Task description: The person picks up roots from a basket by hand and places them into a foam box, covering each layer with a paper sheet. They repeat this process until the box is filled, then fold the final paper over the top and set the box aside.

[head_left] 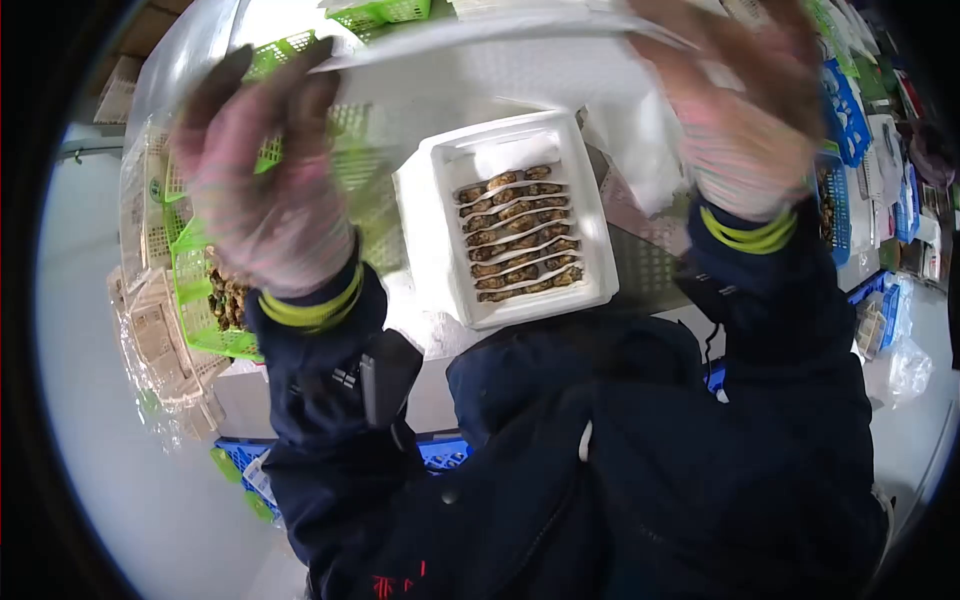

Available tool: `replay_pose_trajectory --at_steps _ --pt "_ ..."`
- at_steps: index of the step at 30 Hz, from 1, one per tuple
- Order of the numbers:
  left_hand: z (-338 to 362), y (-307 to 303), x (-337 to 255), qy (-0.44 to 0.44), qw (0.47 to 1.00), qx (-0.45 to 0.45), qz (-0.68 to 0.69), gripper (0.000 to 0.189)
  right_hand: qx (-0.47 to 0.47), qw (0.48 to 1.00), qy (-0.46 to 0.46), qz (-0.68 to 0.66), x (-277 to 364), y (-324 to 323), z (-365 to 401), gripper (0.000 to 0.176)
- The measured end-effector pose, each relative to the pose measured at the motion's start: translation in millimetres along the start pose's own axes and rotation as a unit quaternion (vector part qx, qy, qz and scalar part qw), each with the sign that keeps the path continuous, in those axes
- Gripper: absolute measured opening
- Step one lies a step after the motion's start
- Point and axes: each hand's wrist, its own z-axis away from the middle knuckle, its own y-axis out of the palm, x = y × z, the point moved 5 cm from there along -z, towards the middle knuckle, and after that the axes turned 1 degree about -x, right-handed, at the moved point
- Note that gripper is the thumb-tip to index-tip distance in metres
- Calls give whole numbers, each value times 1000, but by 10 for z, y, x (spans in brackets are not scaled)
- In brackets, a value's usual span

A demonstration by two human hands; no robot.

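A white foam box (590, 215) stands open in the middle, holding several rows of small brown, lumpy pieces (520, 235) divided by thin white strips. Above its far side a thin, translucent white sheet (500, 45) stretches between my hands, blurred by motion. My left hand (265, 175), in a pale pink glove with darkened fingers, grips the sheet's left end. At the sheet's right end is my right hand (745, 125), gloved the same way, its fingers closed on the edge and smeared by motion.
On the left, a green basket (190, 290) holds more brown pieces, beside clear plastic trays (165, 330). Another green basket (385, 12) is at the back. Blue baskets (842, 215) and packages line the right side. A clear plastic bag (905, 370) hangs lower right.
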Motion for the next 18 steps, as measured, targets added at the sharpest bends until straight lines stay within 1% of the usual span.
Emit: replay_pose_trajectory --at_steps 1,2,3,4,5,6,7,8,9,10,11,12,13,14,15,16,17,18 --pt "80 90 -297 149 965 34 -212 11 48 998 5 33 137 -61 -13 34" --pt "95 224 -458 298 861 65 -406 16 90 993 2 73 230 -116 -43 24" --pt "105 134 -220 287 803 140 -503 18 131 985 1 114 226 -101 -80 15" --pt "262 -125 214 262 731 212 -593 21 128 980 25 151 112 200 298 23" --pt "504 -425 665 211 717 218 -628 25 165 975 86 117 -46 524 813 19" --pt "779 -605 1004 136 634 315 -693 20 225 961 106 119 -56 732 1151 17" --pt "1014 -752 1223 114 648 314 -684 18 286 946 98 115 -33 885 1400 14" --pt "1301 -852 1339 81 661 315 -676 16 304 940 109 110 -18 1022 1605 14" --pt "1517 -882 1335 79 639 330 -690 19 373 914 101 127 54 1111 1792 9" --pt "1562 -885 1364 96 615 341 -705 21 427 887 84 155 22 1212 1905 6" --pt "1629 -887 1350 79 617 342 -704 17 401 901 41 162 31 1274 2036 8" --pt "1672 -828 1302 87 624 341 -698 10 440 884 70 140 15 1331 2176 9" --pt "1845 -1056 1481 -90 796 240 -549 7 484 860 55 153 56 1344 2189 9" --pt "2076 -1294 1709 -259 893 117 -349 5 525 834 41 165 97 1357 2199 9" --pt "2058 -1233 1624 -261 892 116 -350 5 526 834 40 162 116 1359 2253 9" --pt "2016 -989 1501 -155 734 316 -580 6 504 850 27 149 148 1351 2313 9" --pt "2060 -837 1477 -27 482 478 -734 7 482 865 15 136 177 1335 2347 10" --pt "2065 -794 1473 -27 482 480 -732 7 483 865 17 137 192 1321 2333 10"
